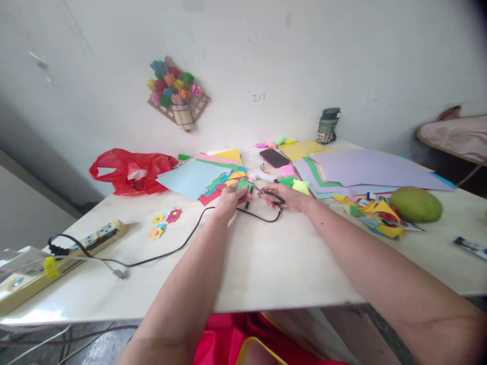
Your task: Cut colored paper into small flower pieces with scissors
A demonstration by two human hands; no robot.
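My left hand [232, 199] pinches a small piece of green paper [243, 184] above the middle of the table. Close on its right, my right hand [283, 196] is wrapped round the dark handles of a pair of scissors [274, 196], whose blades point left toward the green paper. Whether the blades touch the paper I cannot tell. A white glue gun [262, 176] lies just behind the hands, and its black cord [182, 247] runs left. Cut coloured paper scraps [215, 190] lie beyond my left hand. Green and yellow paper pieces [300, 186] are behind my right hand.
At left are a power strip [110, 230], paper flowers [174, 215] and a red plastic bag [152, 162]. Coloured sheets [361, 165], a phone [274, 157] and a bottle [327, 125] stand or lie at the back. A green mango-like fruit [416, 204] sits right, beside paper scraps [380, 215].
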